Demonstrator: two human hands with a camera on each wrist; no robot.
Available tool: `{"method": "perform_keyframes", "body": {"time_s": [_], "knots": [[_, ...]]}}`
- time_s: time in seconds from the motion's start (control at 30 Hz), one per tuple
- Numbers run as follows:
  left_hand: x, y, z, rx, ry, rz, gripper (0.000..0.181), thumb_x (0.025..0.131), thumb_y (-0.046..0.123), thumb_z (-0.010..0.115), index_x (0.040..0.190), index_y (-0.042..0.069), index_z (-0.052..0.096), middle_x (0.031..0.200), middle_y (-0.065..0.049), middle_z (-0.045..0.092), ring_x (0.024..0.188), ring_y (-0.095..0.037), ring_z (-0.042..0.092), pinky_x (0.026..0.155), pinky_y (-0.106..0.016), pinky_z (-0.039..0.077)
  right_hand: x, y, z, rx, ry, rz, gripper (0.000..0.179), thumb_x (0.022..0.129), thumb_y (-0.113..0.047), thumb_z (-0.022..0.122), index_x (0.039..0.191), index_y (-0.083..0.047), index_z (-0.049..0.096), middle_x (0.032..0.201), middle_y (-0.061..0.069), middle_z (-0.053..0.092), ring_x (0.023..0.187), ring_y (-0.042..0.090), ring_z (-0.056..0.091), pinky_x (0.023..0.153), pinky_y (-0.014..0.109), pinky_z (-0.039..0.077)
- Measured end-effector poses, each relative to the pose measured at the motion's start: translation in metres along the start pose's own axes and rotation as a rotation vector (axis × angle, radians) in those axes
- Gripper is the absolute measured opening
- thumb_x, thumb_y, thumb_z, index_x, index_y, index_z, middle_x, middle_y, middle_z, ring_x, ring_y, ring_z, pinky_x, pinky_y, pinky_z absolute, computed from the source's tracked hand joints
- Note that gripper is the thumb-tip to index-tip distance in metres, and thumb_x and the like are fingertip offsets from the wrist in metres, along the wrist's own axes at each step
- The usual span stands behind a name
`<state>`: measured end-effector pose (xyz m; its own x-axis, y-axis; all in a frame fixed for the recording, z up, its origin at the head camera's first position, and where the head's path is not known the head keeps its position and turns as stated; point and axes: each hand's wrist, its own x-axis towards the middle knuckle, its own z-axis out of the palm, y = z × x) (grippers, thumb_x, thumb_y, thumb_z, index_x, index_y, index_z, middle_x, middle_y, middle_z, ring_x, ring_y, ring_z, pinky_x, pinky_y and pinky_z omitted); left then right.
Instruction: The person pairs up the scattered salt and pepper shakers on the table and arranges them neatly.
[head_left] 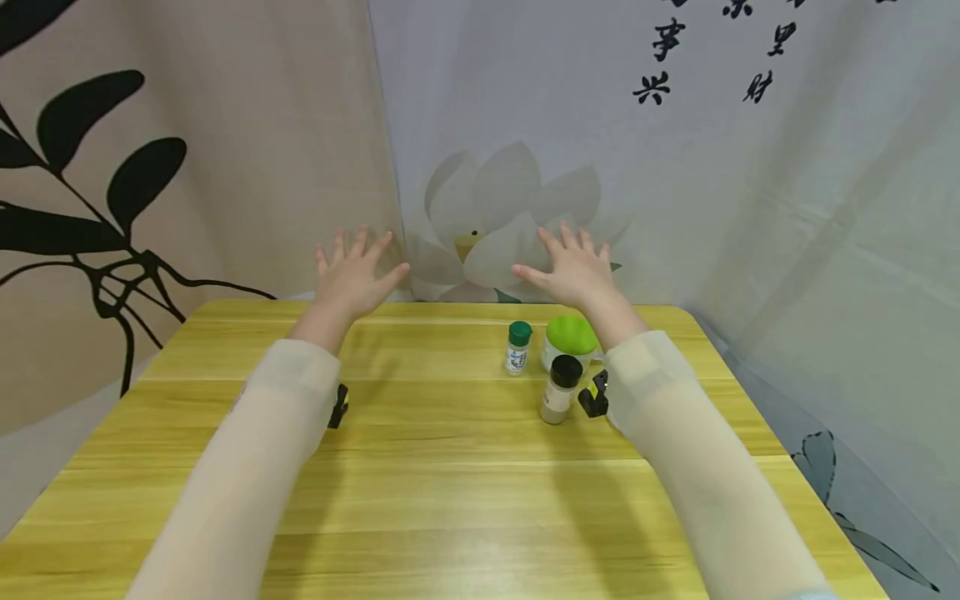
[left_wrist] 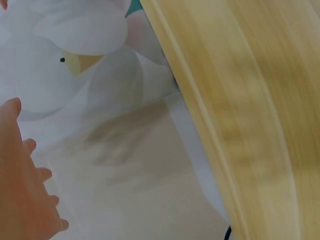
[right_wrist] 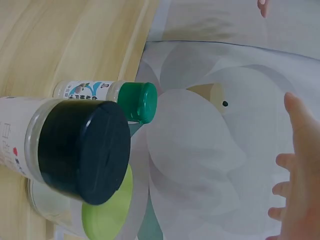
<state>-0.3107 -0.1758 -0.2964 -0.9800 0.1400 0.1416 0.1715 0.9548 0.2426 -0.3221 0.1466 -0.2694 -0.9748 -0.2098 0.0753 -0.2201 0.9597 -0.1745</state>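
Both hands are raised near the far edge of the table, fingers spread and nothing in them. The left hand (head_left: 352,279) is over the far left part, with no object near it. To the right, the right hand (head_left: 573,271) is held beyond a small group of containers. Among these are a black-capped seasoning jar (head_left: 559,392), a smaller green-capped shaker (head_left: 517,350) and a white container with a lime-green lid (head_left: 570,335), partly hidden behind the black cap. In the right wrist view the black cap (right_wrist: 85,150) looms large in front of the other two.
The wooden table (head_left: 435,500) reaches back to a hanging curtain (head_left: 495,100) printed with a pale flower, dark leaves and black characters. Black wrist mounts (head_left: 595,396) show beside the cream sleeves (head_left: 247,467). A whitish object peeks out beneath the right sleeve.
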Motion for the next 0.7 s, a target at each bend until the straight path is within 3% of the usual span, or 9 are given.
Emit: {"method": "perform_keyframes", "body": {"time_s": [0.7], "knots": [[-0.011,0.019,0.009,-0.154,0.103,0.110,0.080,0.093,0.069,0.029,0.155,0.022,0.009,0.159,-0.010,-0.003,0.141,-0.035,-0.015,0.106,-0.058,-0.016,-0.029,0.024,-0.006,0.094,0.089,-0.024,0.091,0.084,-0.078,0.037,0.155,-0.026,0.011,0.160,0.009,-0.001,0.143,0.036,-0.004,0.106,0.064,-0.004]]}}
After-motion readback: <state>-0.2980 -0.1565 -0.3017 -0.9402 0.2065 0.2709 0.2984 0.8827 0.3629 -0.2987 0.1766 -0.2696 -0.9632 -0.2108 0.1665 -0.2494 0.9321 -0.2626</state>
